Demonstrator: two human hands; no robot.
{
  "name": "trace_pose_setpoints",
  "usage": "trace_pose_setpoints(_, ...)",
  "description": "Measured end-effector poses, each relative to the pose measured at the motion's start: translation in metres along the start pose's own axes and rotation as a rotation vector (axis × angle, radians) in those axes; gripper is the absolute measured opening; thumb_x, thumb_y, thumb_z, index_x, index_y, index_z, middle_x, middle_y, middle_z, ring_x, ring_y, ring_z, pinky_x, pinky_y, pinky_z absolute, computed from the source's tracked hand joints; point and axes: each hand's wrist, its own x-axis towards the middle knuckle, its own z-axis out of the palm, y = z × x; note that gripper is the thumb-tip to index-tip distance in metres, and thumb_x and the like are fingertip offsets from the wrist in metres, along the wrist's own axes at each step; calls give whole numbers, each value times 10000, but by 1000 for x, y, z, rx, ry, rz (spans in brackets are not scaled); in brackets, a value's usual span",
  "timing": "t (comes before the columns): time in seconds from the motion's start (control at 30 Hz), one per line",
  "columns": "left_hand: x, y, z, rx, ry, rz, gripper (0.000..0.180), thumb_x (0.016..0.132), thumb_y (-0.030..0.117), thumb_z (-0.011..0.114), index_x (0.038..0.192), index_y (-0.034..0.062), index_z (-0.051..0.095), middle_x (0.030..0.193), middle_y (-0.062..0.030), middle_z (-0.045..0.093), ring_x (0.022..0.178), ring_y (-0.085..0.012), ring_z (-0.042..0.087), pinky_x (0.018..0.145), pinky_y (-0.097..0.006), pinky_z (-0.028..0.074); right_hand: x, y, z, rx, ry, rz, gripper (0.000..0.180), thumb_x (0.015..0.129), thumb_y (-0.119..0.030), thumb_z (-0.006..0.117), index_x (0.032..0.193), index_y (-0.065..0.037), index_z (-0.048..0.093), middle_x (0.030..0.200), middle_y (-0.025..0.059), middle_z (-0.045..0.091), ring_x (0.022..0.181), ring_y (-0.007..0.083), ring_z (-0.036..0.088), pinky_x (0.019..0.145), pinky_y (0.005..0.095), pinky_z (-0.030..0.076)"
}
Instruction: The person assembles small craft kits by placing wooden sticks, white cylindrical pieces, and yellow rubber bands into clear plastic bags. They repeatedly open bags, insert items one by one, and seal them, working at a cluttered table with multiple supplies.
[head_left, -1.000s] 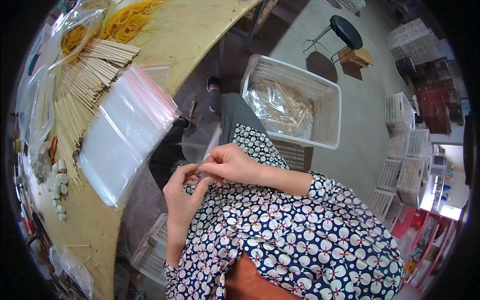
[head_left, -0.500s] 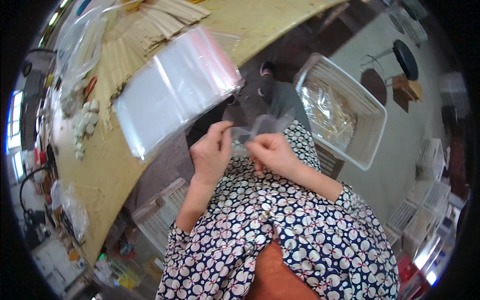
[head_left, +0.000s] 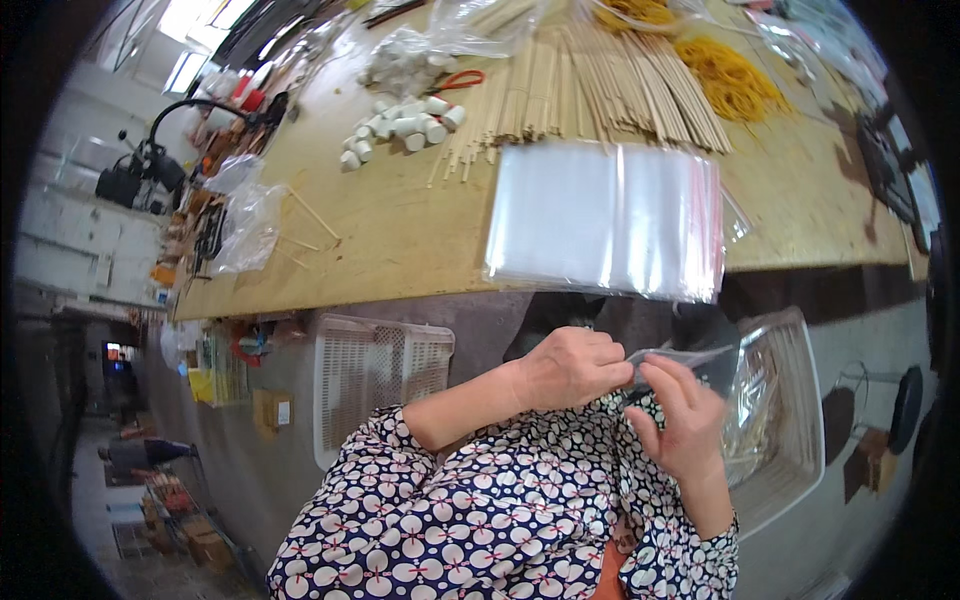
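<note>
Above my lap, my left hand (head_left: 575, 370) pinches the edge of a clear plastic bag (head_left: 708, 356) between thumb and fingers. My right hand (head_left: 685, 412) meets it at the fingertips. Its fingers lie against the bag, while the thumb stands apart from them with a gap between. The bag stretches off to the right behind my right fingers. On the table just beyond my hands lies a stack of clear bags (head_left: 590, 225), with pinkish strips along its right side, close to the front edge.
On the table (head_left: 390, 225) are thin wooden sticks (head_left: 640, 95), white cylindrical pieces (head_left: 410, 125), red-handled scissors (head_left: 462, 79) and yellow rubber bands (head_left: 735, 80). A white crate of bagged items (head_left: 812, 420) stands at my right. Another crate (head_left: 380, 370) stands below the table on the left.
My view has swung left, so the table now lies across the top. Both hands stay together at the bag; my right thumb has come away from its fingers.
</note>
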Motion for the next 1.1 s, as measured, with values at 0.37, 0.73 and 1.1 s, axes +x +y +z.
trace_pose_setpoints(0.37, -37, -113, -159, 454, 482, -575, 235, 950, 72, 658, 1184, 74, 660, 1039, -105, 687, 839, -268, 671, 759, -368, 561, 3, 29, 25, -84, 63, 110, 160, 826, 48, 704, 973, -17, 695, 910, 144, 665, 1011, 365, 660, 853, 436, 548)
trace_pose_setpoints(0.73, -110, -247, -249, 926, 420, -1177, 526, 851, 479, 752, 1209, 108, 649, 1274, -179, 560, 1211, -402, 501, 1028, -507, 449, 6, 17, 45, -10, 3, 89, 199, 756, 65, 707, 925, -41, 708, 885, 105, 627, 940, 329, 633, 796, 426, 510)
trace_pose_setpoints(1.1, -82, -154, -192, -22, 554, -970, 270, 928, 258, 783, 1019, 34, 662, 820, -1, 640, 706, -46, 562, 577, -248, 450, 17, 9, 40, -158, 10, -19, 150, 749, -21, 700, 890, -42, 651, 1161, 145, 661, 1175, 352, 611, 982, 463, 490)
